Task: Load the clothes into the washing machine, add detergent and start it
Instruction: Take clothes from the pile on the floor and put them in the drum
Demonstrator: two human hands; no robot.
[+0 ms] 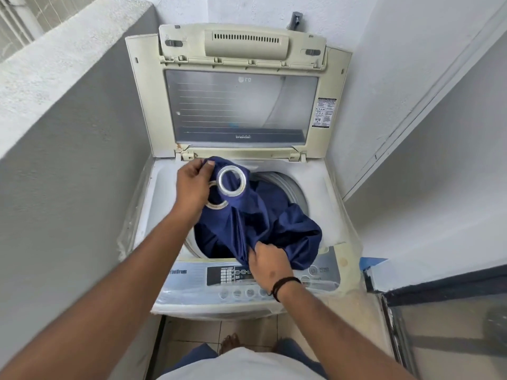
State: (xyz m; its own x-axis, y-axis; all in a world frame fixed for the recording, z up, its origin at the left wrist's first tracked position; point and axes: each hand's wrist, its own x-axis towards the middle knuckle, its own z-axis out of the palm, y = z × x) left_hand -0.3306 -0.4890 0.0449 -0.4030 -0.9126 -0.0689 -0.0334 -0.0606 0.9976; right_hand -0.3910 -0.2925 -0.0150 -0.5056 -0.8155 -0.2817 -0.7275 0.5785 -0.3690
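Observation:
A top-loading washing machine (326, 193) stands in front of me with its lid (241, 105) folded up against the back wall. A navy blue curtain (269, 215) with silver eyelet rings (231, 181) fills the drum opening and spills over the front right rim onto the control panel (197, 278). My left hand (192, 185) grips the curtain's top edge beside the rings, above the back left of the opening. My right hand (270, 266) pinches a fold of the fabric over the control panel.
A grey wall (68, 160) closes in on the left and a white wall (411, 105) on the right. A dark-framed glass panel (444, 325) stands at lower right. Tiled floor and my feet show below the machine.

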